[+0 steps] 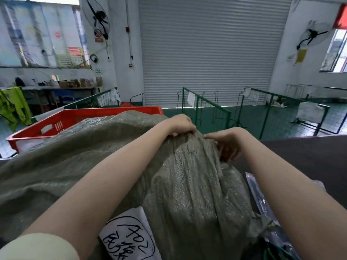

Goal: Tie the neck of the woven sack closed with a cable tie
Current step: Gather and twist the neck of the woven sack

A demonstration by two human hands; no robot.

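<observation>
A large grey-green woven sack [187,184] fills the middle of the head view, bulging and creased, with a white paper label [129,237] bearing black handwriting on its near side. My left hand [180,124] grips the sack's far top edge, fingers curled over the fabric. My right hand [227,143] pinches the fabric just to the right of it, fingers tucked into a fold. The two hands are a short gap apart. No cable tie is visible.
A red plastic crate [56,124] stands behind the sack on the left. A dark table surface [300,152] lies to the right, with clear plastic bags [262,203] beside the sack. Green wire fence panels [206,107] and a shut roller door [206,53] lie beyond.
</observation>
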